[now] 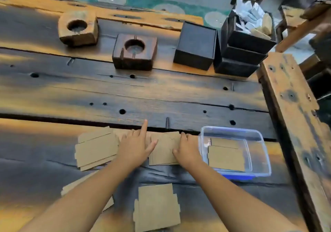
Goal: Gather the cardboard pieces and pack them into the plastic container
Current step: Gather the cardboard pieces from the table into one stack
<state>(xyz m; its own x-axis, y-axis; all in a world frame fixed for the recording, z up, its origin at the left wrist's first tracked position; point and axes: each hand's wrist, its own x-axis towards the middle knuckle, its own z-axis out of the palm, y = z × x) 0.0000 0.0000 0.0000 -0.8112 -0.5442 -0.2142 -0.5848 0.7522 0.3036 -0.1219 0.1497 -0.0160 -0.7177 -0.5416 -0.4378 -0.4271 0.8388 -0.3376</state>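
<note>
Dark, weathered wood forms the surface [161,95] where a person sorts flat cardboard pieces beside a clear plastic container [261,160]. The container, taken here as the landmark, already holds a few brown pieces [226,157] lying flat on its floor. Well to its left a fanned stack of cardboard [96,149] rests untouched, and below and to its left a single notched piece [157,206] lies near the camera. Directly left of the container, touching its wall or just short of it, sits the small stack in hand [164,151].

The left hand [136,147] lies flat on that stack's far-left edge, index finger pointing away and the rest spread; its grip is open, pressing rather than holding. The right hand [188,149], nearest the container, curls its fingers over the stack's right edge; whether that grip has closed under the cardboard cannot be told.

The step appears to be squaring up and gathering this stack. The next move likely calls for pinching the pieces together, lifting them level over the rim and laying them on those already inside.
</note>
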